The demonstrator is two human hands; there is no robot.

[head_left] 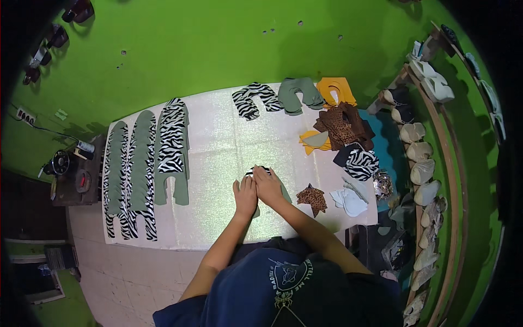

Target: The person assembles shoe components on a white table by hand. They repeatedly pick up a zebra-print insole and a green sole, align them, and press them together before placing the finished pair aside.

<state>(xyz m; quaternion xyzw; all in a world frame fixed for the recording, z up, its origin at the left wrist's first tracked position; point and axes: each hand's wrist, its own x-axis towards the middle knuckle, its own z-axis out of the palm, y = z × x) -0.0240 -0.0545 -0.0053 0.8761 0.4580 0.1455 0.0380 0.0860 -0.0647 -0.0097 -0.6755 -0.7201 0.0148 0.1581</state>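
Note:
Close together at the near middle of the table, both my hands lie over a U-shaped cut piece. My left hand [246, 194] rests with its fingers stretched forward, flat on the work. Beside it my right hand [268, 188] presses down, fingers extended and touching the left hand's side. A bit of zebra-print material [249, 172] shows at the fingertips. Grey-green material [286, 193] peeks out to the right of my right hand. Most of the piece is hidden under the hands, so how its layers lie cannot be made out.
Overlapping rows of grey-green and zebra-print pieces [143, 163] cover the table's left. Zebra [256, 99], green [297, 94] and yellow [340, 90] stacks line the back. Leopard-print pieces [311, 199], brown pieces [348, 122] and white scraps [351, 203] lie right, near a rack of shoe forms [420, 171].

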